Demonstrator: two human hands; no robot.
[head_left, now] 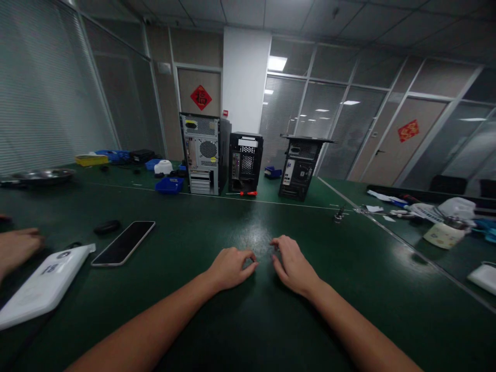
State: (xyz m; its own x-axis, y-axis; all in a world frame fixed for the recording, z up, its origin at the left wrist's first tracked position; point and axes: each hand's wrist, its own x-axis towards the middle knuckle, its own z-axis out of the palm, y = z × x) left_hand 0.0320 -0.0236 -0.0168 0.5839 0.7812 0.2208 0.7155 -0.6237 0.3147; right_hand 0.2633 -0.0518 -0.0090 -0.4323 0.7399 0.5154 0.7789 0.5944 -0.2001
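Observation:
My left hand (233, 267) rests on the dark green tabletop (248, 330), its fingers loosely curved and the thumb apart, holding nothing. A short gap separates it from my right hand (292, 264), which lies there too with bent fingers spread from its thumb and nothing between them. Beyond both hands stand three computer towers: a tall grey one (203, 155), a small black one (245, 163) and a black one with a wider flat panel on top (300, 168). A red screwdriver (248, 194) lies at the foot of the middle tower. The smartphone (124, 243) is left of my left hand.
Another person's hand (19, 250) reaches in at the left edge, near a white flat device (46, 284) and a black mouse (107, 227). Farther back are a pan (44, 177) and a blue bin (169, 185). On the right are a small metal part (339, 214) and a cream-coloured container (444, 235).

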